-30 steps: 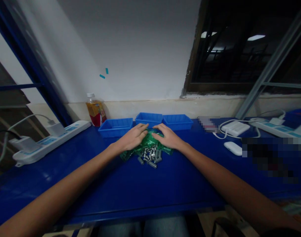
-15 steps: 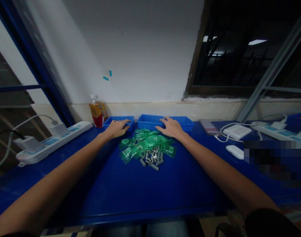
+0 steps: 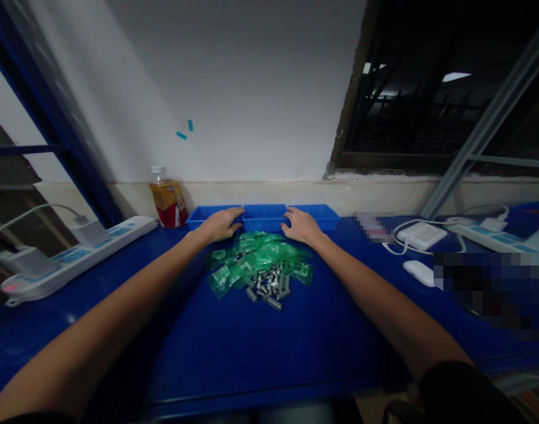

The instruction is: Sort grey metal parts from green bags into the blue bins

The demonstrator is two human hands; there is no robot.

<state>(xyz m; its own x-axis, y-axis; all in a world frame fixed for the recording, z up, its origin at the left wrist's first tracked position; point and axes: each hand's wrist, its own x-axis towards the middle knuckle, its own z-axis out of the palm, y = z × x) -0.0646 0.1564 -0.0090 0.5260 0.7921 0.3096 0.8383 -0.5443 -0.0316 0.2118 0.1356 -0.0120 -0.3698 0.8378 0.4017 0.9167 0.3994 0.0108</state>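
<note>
Three blue plastic bins stand side by side against the wall: a left bin (image 3: pixel 201 215), a middle bin (image 3: pixel 264 219) and a right bin (image 3: pixel 326 220). My left hand (image 3: pixel 221 225) reaches over the left bin, its fingertips by the seam with the middle one, thumb apart from the fingers. Mirroring it, my right hand (image 3: pixel 301 225) lies where the middle and right bins meet, fingers and thumb spread. Both hands appear to touch the bins. In front of them lies a heap of green printed plastic bags (image 3: pixel 264 253), with a pile of small silvery metal parts (image 3: pixel 271 282) at its near side.
A bottle of amber drink (image 3: pixel 168 197) stands left of the bins. A white power strip (image 3: pixel 81 253) with plugs lies at the left; another strip (image 3: pixel 485 231), cables, a white adapter (image 3: pixel 422 235) and a white case (image 3: pixel 419 272) are at the right, by blurred-out items.
The gaps between the bins have closed, and they now form a straight row. My left hand has moved slightly right relative to the bins. The view has shifted a little; bags and parts remain piled.
</note>
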